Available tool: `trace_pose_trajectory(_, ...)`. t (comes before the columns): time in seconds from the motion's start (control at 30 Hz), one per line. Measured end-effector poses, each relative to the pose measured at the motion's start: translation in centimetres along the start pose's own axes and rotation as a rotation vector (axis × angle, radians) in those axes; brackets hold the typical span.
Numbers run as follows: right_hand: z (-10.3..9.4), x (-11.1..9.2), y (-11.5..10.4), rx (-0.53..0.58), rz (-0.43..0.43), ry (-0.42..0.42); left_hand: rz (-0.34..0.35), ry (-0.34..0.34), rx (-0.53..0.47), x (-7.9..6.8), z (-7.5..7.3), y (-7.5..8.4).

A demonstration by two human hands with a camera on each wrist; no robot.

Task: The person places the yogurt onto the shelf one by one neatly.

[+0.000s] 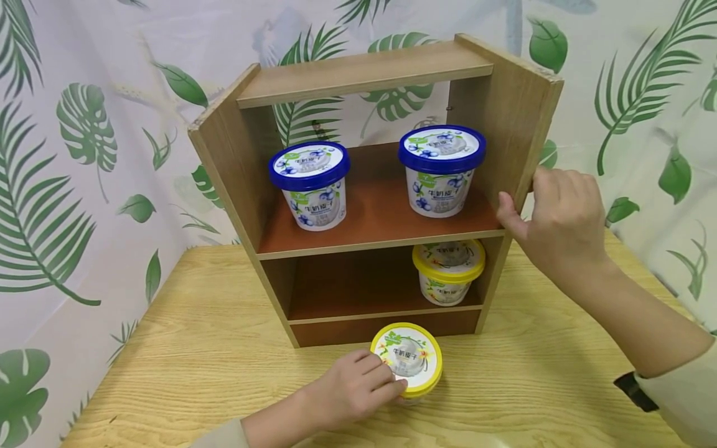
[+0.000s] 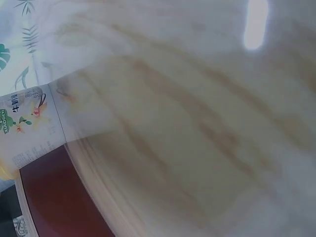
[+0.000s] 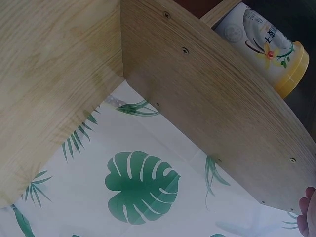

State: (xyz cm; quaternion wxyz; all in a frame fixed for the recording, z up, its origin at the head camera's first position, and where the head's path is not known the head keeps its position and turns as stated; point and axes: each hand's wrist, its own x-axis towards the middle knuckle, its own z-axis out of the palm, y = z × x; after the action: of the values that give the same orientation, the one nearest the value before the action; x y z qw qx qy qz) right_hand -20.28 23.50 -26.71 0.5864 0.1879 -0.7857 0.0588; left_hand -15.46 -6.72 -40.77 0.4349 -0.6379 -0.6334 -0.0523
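Note:
My left hand (image 1: 355, 386) grips a white tub with a yellow lid (image 1: 414, 358) at its left side, in front of the shelf unit; fingers overlap the lid's edge. The tub's printed side (image 2: 29, 123) fills the left edge of the left wrist view. My right hand (image 1: 566, 218) holds the right side panel of the wooden shelf unit (image 1: 521, 124), thumb on the inner side and fingers wrapped behind the edge. In the right wrist view only fingertips (image 3: 308, 207) show at the panel's edge.
Two blue-lidded tubs, one left (image 1: 316, 205) and one right (image 1: 442, 190), stand on the upper shelf. Another yellow-lidded tub (image 1: 445, 289) sits at the right of the lower compartment. The unit stands on a wood-grain table (image 1: 213, 323) before a leaf-patterned cloth (image 1: 140, 37).

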Motion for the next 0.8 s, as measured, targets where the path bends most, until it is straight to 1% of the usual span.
trace_pose_trajectory(0.13, 0.0, -0.1, 0.0, 0.006, 0.004, 0.002, 0.013, 0.015, 0.02, -0.5, -0.2, -0.3)
trace_pose_trajectory(0.5, -0.1, 0.0, 0.0, 0.001, 0.013, -0.012, 0.028, 0.077, 0.038, -0.9, -1.6, -1.0)
trace_pose_trajectory(0.67, -0.2, 0.0, 0.0, -0.007, 0.011, -0.025, 0.037, 0.087, 0.062, -0.8, -2.3, -1.5)
trace_pose_trajectory(0.8, -0.1, -0.1, 0.0, -0.006, 0.01, -0.023, 0.044, 0.109, 0.077, -0.4, -3.0, -1.9)
